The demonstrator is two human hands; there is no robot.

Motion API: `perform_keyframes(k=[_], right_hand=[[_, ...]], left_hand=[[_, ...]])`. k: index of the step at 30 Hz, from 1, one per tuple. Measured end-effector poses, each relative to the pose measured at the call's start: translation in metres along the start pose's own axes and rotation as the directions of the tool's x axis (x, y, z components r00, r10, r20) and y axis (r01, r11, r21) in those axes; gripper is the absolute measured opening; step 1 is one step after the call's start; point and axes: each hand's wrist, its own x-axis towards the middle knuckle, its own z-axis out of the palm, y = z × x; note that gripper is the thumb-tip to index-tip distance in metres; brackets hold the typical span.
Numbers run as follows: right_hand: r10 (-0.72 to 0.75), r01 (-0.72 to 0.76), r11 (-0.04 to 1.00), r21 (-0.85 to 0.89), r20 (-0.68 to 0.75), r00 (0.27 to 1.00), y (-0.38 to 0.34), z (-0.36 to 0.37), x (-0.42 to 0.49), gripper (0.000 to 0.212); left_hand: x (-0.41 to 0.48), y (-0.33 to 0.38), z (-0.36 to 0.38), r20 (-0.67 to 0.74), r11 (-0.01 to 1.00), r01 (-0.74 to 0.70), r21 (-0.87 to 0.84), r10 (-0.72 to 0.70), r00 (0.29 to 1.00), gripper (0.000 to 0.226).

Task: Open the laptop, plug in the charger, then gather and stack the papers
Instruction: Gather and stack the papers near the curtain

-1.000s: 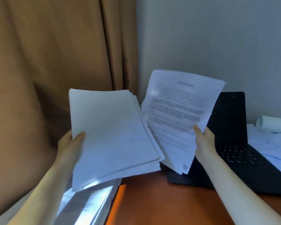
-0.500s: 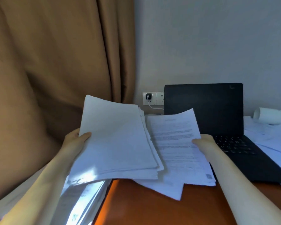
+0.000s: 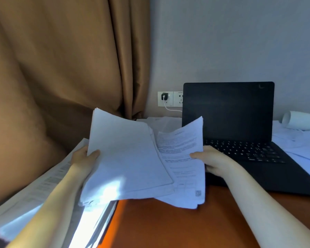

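The left hand (image 3: 84, 157) has its grip clamped on the left edge of a thick stack of papers (image 3: 127, 158), thumb lying on the top sheet and the fingers hidden beneath. The stack is held up off the counter (image 3: 177, 228), tilted so its far edge rises toward the curtain (image 3: 61, 68). The top sheet looks blank (a patch of light falls on its near left corner).

The right hand (image 3: 211, 161) pinches the right edge of a few printed sheets (image 3: 184, 158), thumb on top across the text. These sheets lie just to the right of the stack, and their left edge is tucked under the stack's right edge. Their near corners hang just above the bare orange-brown counter; whether they touch it I cannot tell.

Behind the right hand sits the black laptop (image 3: 229, 111), lid open and upright, screen dark, keyboard facing the person. On the wall to its left a charger (image 3: 164, 96) is plugged into the white outlet (image 3: 170, 98), and its white cable (image 3: 172, 109) runs right, behind the laptop's screen.

More loose papers (image 3: 299, 145) lie on the counter to the laptop's right, with a white mug (image 3: 300, 122) on its side at their far edge. Another printed sheet (image 3: 34, 190) lies under the left forearm, at the near left.
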Motion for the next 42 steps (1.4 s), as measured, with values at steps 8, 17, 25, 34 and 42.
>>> perform_keyframes(k=[8, 17, 25, 34, 42], right_hand=[[-0.177, 0.266, 0.959, 0.100, -0.521, 0.835, 0.006, -0.013, 0.007, 0.022], [-0.012, 0.483, 0.753, 0.447, -0.725, 0.689, 0.006, -0.030, 0.007, 0.034], [-0.158, 0.225, 0.927, 0.299, -0.232, 0.960, 0.001, 0.008, -0.003, 0.024], [-0.352, 0.313, 0.888, -0.338, -0.061, 0.934, 0.018, 0.094, 0.003, 0.024], [-0.318, 0.331, 0.936, 0.117, -0.120, 0.941, -0.008, 0.064, -0.011, 0.026]], left_hand=[[-0.001, 0.000, -0.006, -0.010, 0.996, 0.015, -0.086, -0.016, 1.000, 0.031], [0.001, 0.001, -0.011, 0.142, 0.997, 0.065, 0.028, -0.069, 0.987, 0.022], [-0.005, 0.011, -0.006, 0.347, 0.981, 0.001, 0.196, -0.070, 0.935, 0.019], [-0.018, 0.025, 0.008, 0.482, 0.995, -0.023, 0.093, -0.025, 0.876, 0.012], [-0.038, 0.043, -0.001, 0.213, 0.888, -0.401, -0.225, 0.446, 0.869, 0.020]])
